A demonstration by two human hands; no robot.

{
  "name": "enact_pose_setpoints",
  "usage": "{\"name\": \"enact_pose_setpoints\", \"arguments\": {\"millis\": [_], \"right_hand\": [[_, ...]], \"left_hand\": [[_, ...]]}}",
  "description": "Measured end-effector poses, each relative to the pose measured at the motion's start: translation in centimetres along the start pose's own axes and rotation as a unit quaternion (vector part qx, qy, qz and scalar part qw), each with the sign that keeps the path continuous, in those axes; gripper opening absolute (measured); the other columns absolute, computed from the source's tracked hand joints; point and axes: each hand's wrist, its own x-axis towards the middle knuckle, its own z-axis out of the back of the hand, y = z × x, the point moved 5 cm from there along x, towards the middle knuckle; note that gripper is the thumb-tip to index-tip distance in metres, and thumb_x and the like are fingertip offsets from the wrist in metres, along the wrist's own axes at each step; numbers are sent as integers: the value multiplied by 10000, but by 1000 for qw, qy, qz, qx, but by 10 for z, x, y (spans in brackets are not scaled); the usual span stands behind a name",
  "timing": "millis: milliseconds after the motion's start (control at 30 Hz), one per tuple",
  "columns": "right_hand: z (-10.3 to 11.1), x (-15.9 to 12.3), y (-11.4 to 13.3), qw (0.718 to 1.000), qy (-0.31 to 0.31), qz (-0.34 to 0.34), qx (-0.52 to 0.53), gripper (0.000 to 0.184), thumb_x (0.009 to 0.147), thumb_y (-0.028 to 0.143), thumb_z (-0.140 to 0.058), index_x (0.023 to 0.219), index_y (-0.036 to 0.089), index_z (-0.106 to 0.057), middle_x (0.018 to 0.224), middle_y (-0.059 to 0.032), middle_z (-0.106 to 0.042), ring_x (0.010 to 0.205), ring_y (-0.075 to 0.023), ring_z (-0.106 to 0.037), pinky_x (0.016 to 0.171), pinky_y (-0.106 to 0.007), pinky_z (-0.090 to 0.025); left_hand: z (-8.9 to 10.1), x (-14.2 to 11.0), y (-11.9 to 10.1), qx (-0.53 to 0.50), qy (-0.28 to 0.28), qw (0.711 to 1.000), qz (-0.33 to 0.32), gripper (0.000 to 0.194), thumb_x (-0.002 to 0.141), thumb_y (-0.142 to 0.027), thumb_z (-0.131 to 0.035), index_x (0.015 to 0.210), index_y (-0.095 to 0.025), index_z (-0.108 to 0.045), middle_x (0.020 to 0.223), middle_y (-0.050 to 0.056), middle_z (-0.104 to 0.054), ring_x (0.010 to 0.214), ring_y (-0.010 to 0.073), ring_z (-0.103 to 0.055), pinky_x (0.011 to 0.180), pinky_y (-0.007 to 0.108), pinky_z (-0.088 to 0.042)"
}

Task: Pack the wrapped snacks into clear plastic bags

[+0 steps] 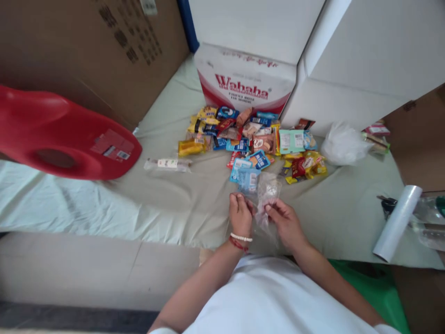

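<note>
Between my two hands is a clear plastic bag (269,188), bunched and crinkled near the table's front edge. My left hand (240,214), with a white bead bracelet and a red cord at the wrist, has its fingers curled closed at the bag's left side. The thumb and fingers of my right hand (285,222) pinch the bag from the right. Just beyond the left hand, a blue packet (248,180) shows, partly overlapped by clear plastic; whether it is inside the bag I cannot tell. A heap of wrapped snacks (263,144) lies behind it.
A Wahaha carton (243,81) stands behind the snacks. On the left are a red plastic jug (69,134) and a long wrapped stick (168,163). To the right sit a bundle of white plastic bags (346,144) and a plastic film roll (398,223). A green stool (371,292) is below.
</note>
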Motion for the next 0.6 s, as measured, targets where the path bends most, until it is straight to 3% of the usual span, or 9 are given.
{"name": "enact_pose_setpoints", "arguments": {"millis": [100,133,200,267,333,433,500,600], "right_hand": [[10,7,-6,996,18,-64,53,370,742,509,-774,939,219,-654,827,-14,-653,693,-157,-604,579,-263,-494],[20,8,-7,997,-17,-64,49,406,699,500,-801,946,220,-642,823,-9,-641,683,-156,-598,558,-260,-486],[41,6,-6,989,-144,-22,9,435,665,496,-818,934,229,-604,809,3,-616,665,-146,-571,529,-247,-461],[50,-2,-4,975,-218,13,-24,414,738,552,-765,931,240,-574,808,-3,-614,664,-150,-560,514,-246,-449],[35,-7,-7,988,-153,0,-25,431,808,617,-699,1000,246,-594,871,-36,-653,731,-176,-601,539,-265,-484],[0,-7,-10,999,9,-32,-3,561,719,596,-811,1115,237,-639,998,-60,-695,888,-200,-648,677,-293,-543],[-7,-3,-13,998,35,-42,12,566,639,526,-885,1060,220,-662,935,-33,-693,838,-174,-638,700,-281,-527],[10,3,-19,998,7,-63,18,439,640,496,-879,892,203,-671,763,16,-635,647,-120,-558,614,-260,-477]], "left_hand": [[5,8,-2,5,-10,1000,1,364,981,-594,-444,855,-253,-443,558,-70,-413,431,114,-381,432,260,-337],[6,10,-3,1,0,1000,4,374,975,-613,-444,865,-256,-445,560,-72,-409,426,114,-371,427,261,-327],[7,12,-4,-2,3,1000,6,399,969,-652,-425,895,-261,-448,573,-75,-413,428,114,-364,430,264,-317],[7,9,-5,4,-2,1000,2,435,959,-691,-413,921,-260,-458,593,-69,-436,458,119,-392,465,273,-345],[4,1,-8,13,2,1000,-19,467,954,-718,-394,929,-258,-469,607,-62,-455,501,126,-439,519,279,-387],[-5,-11,-14,3,40,998,-57,470,964,-711,-387,917,-251,-468,610,-64,-453,527,119,-462,549,265,-413],[-4,-13,-17,-21,54,997,-53,448,973,-690,-398,913,-250,-456,589,-79,-424,482,103,-418,501,247,-384],[11,-4,-16,-42,26,998,-24,427,970,-682,-416,916,-259,-431,564,-103,-372,413,86,-336,421,233,-317]]}}
